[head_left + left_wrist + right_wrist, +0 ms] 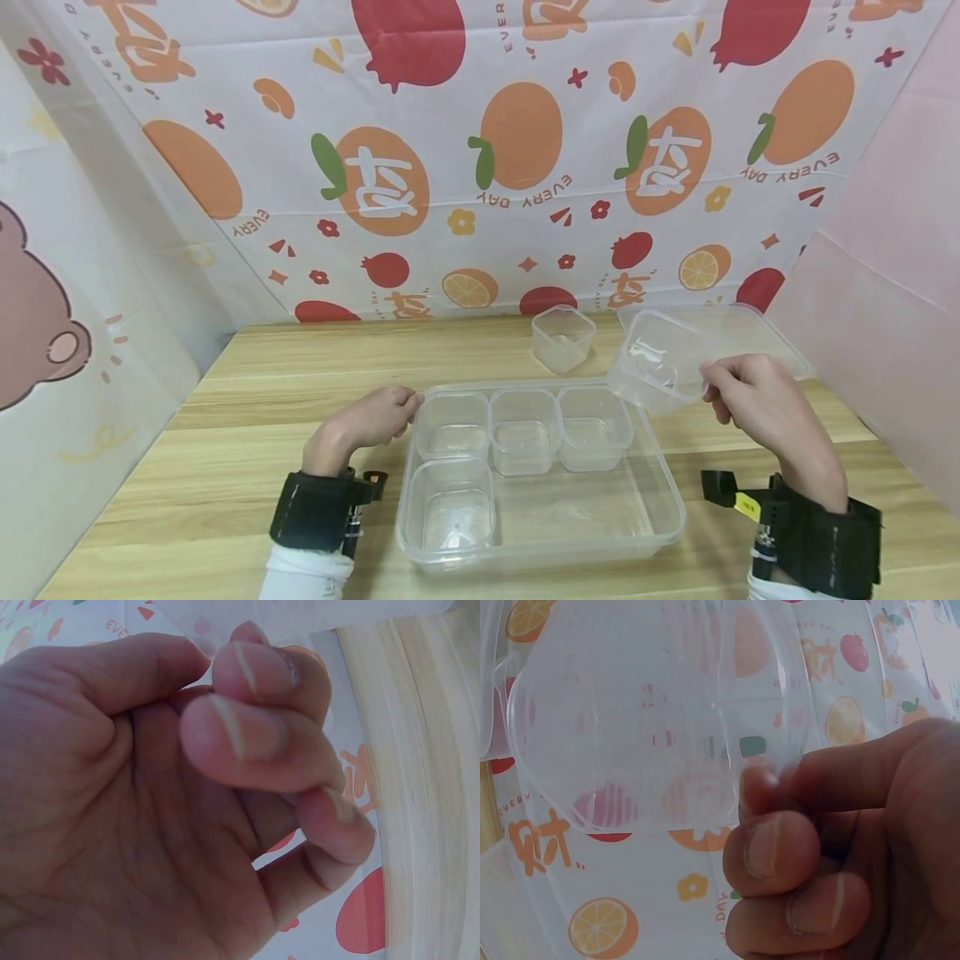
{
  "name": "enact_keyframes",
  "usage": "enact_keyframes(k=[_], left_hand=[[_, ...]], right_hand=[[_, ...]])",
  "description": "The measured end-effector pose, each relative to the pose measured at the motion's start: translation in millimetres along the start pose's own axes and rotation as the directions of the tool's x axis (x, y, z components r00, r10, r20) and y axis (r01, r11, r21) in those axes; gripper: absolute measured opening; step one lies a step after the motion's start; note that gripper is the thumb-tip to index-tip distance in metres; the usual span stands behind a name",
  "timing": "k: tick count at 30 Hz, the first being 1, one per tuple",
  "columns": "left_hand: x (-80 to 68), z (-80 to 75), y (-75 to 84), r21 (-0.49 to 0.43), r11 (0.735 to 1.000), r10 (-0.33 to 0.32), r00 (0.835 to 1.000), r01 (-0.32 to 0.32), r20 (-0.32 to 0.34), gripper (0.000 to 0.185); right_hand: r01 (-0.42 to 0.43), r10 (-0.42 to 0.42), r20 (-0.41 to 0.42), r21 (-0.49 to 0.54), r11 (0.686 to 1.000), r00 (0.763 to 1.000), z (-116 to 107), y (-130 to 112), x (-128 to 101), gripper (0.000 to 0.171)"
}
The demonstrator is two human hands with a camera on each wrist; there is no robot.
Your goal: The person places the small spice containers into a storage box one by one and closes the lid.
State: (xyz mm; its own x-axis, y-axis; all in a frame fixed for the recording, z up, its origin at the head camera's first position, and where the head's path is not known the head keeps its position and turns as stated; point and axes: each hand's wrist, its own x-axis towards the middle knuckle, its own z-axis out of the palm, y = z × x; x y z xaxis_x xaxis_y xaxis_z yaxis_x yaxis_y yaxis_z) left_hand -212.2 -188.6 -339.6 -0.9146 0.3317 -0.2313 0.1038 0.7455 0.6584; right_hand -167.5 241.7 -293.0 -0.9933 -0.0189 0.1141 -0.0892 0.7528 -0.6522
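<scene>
With a pinching grip, the right hand holds a clear cup above the far right corner of a tray with four cups. The left hand pinches the tray's far left corner.

A pale wooden table with clear plastic ware on it.
The tabletop is light brown, streaked with wood grain — on it, front and centre, sits a wide, shallow tray; behind that, toward the back edge, stands a small cup — and at the back right lies a flat lid.
</scene>
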Motion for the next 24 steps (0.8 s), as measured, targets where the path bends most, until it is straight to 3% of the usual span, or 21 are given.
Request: enact_keyframes(k=[13, 24], left_hand=[[-0.7, 1.0, 0.1, -0.004, 1.0, 0.001, 1.0, -0.001, -0.003, 0.031], [-0.7, 2.6, -1.1, 0.002, 1.0, 0.003, 1.0, -0.003, -0.005, 0.031]], right_hand=[[0.026, -0.026, 0.036, 0.01, 1.0, 0.999, 3.6, -9.5, -2.7, 0.041], [0.113, -0.113, 0.103, 0.004, 0.994, 0.988, 8.5, -18.6, -2.7, 0.041]])
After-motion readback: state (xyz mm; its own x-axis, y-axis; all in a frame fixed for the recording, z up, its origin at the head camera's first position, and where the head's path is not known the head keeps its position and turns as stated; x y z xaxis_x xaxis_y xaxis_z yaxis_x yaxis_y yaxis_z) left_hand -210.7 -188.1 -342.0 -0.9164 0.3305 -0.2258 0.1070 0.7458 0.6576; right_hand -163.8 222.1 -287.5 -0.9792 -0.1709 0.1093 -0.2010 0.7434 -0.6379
